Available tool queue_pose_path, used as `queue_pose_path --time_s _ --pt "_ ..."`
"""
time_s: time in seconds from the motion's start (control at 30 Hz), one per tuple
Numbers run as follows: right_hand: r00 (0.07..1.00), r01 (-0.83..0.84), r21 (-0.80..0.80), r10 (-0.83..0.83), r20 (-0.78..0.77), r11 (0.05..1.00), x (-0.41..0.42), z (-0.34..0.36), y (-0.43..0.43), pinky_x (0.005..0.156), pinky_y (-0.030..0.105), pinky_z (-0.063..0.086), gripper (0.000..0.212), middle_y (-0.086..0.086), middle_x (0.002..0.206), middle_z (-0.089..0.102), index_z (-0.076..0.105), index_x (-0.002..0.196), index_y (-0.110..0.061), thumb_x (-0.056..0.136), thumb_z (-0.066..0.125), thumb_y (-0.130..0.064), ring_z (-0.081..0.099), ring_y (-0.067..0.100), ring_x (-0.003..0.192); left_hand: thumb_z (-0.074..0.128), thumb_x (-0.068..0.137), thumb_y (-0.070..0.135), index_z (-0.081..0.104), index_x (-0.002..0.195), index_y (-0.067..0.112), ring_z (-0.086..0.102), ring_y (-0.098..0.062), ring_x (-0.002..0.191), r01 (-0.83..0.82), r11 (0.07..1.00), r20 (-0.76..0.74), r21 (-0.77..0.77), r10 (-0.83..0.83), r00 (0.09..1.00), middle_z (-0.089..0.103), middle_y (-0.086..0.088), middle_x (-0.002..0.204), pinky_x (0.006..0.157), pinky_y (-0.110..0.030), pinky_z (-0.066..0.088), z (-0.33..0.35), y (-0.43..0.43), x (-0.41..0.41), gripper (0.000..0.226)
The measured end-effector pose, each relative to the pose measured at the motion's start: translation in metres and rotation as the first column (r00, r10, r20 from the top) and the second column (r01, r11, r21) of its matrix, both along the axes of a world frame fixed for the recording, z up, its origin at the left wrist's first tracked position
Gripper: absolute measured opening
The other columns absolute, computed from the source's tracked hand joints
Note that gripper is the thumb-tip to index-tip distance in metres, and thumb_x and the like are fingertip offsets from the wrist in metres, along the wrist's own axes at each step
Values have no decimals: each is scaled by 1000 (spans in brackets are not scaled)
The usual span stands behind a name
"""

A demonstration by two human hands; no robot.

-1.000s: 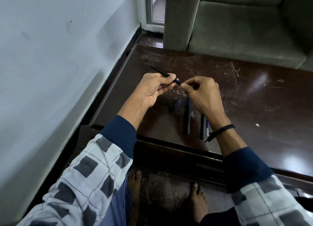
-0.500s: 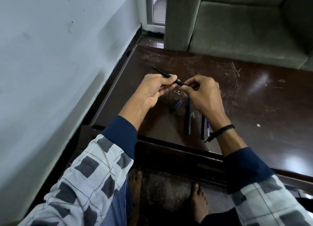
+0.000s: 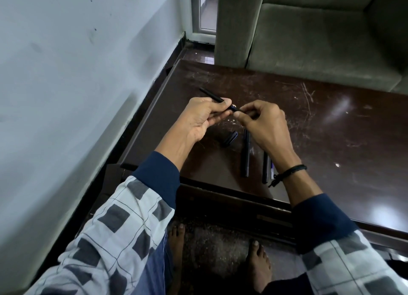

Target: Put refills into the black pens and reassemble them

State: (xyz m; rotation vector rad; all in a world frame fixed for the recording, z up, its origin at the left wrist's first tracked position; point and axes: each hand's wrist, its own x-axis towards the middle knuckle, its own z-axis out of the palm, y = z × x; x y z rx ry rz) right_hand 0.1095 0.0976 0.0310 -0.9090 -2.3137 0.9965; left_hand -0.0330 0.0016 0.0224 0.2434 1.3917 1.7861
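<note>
Table of dark, scratched wood fills the middle of the view, and both hands meet just above its near left part; the left hand lies palm up with its fingers curled round a black pen, thumb pressed on top, so that the barrel slants up and away to the left and its far end sticks out beyond the hand; the right hand comes in from the other side with thumb and forefinger pinched narrow on the pen's near end, its other fingers loosely curled behind; a small pale spot shows at the place where the two hands meet, but whether it is a refill tip or part of the pen cannot be told; below the hands, on the tabletop, lies a short pen cap, dark with a bluish sheen, tilted on a diagonal; just to its right a second black pen lies lengthwise, pointing toward the person, and near that a third black pen lies almost parallel, its upper part hidden under the right wrist; touching or just beside the third pen lies a thin refill, pale with a blue stretch, mostly hidden by the wrist too; a black cord wristband circles the right wrist; a grey-green sofa stands behind the table and a pale wall runs along the left
</note>
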Motion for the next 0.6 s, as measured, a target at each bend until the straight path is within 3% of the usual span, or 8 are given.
queue_pose_path --time_s 0.2,0.37,0.5,0.6 --pt "999 15 30 -16 34 999 0 -1 1 61 27 47 17 -9 69 70 74 87 -24 95 72 -39 66 5 69 74 87 -5 75 90 -3 76 -16 73 21 1000 -1 0 -21 1000 78 -12 80 66 -20 60 -1 0 2 5" --pt "1000 -1 25 1 17 1000 0 1 -1 65 27 51 11 -10 73 70 71 89 -26 92 77 -36 67 6 72 74 87 -5 75 90 -3 76 -17 73 17 1000 -1 3 -17 1000 78 -13 79 67 -20 60 -1 0 1 4" --pt "998 -5 30 3 64 1000 0 1 0 66 33 53 23 -7 65 70 72 83 -24 99 66 -39 67 9 66 75 86 -4 75 92 -3 77 -18 75 28 1000 -10 -5 -28 1000 78 -13 82 68 -21 60 -1 -1 1 5" --pt "998 -27 -26 28 64 999 0 3 0 71 38 59 21 -6 71 73 73 91 -24 98 67 -43 71 13 71 75 86 -4 76 92 -3 77 -19 76 20 1000 -7 -8 -20 1000 78 -14 84 68 -21 60 0 -1 0 6"
